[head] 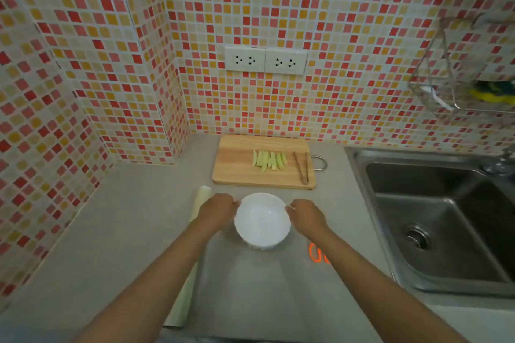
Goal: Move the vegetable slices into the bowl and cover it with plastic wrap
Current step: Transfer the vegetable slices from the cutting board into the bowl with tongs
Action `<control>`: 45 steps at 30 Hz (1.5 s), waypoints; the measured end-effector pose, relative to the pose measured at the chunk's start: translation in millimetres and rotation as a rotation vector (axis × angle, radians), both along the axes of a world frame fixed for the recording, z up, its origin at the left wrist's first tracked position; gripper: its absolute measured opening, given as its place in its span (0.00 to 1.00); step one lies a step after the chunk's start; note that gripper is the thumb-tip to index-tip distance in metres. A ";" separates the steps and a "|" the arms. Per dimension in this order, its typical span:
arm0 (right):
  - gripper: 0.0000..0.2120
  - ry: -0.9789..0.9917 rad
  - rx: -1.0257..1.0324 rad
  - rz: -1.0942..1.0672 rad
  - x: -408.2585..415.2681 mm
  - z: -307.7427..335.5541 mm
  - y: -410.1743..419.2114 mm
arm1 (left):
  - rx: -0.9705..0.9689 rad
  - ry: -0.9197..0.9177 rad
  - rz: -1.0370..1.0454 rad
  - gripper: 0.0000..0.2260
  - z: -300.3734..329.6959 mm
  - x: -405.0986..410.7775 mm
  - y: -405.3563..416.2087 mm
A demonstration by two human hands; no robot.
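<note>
An empty white bowl (262, 220) stands on a sheet of plastic wrap (250, 287) spread over the grey counter. My left hand (218, 210) grips its left rim and my right hand (305, 216) grips its right rim. Behind the bowl lies a wooden cutting board (237, 164) with several pale green vegetable slices (269, 160) in a row. Wooden tongs (302, 170) rest on the board's right side. The roll of plastic wrap (192, 253) lies along the left edge of the sheet, partly under my left forearm.
A steel sink (434, 220) fills the right side. Orange scissor handles (317, 253) show beside my right forearm. A wire rack (457, 86) with a yellow sponge hangs on the tiled wall. Two wall sockets (266, 60) sit above the board.
</note>
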State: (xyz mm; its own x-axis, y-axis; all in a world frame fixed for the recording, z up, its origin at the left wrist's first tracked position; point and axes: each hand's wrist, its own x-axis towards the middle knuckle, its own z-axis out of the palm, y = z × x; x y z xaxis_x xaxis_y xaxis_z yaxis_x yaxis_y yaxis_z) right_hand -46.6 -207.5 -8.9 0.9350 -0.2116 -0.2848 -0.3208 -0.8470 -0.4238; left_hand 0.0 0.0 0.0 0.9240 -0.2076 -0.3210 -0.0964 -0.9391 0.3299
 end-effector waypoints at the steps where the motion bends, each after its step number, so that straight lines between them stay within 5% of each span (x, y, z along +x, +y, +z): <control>1: 0.16 0.003 0.012 -0.001 -0.1 -3.9 0.2 | -0.039 0.043 0.012 0.21 -5.1 -1.8 0.7; 24: 0.22 -0.082 0.151 -0.186 61.9 -34.2 -21.6 | -0.287 -0.040 0.100 0.13 -51.1 67.8 -20.8; 31: 0.17 -0.204 -0.124 -0.261 113.8 -21.0 -53.3 | -0.358 -0.068 0.128 0.15 -54.3 65.0 -18.6; 36: 0.20 -0.032 -0.256 -0.207 158.1 -28.0 -59.4 | -0.358 -0.058 0.141 0.16 -54.3 64.3 -20.1; 45: 0.12 -0.027 -0.083 -0.305 167.5 -38.0 -49.7 | -0.376 -0.058 0.151 0.16 -51.1 62.1 -20.5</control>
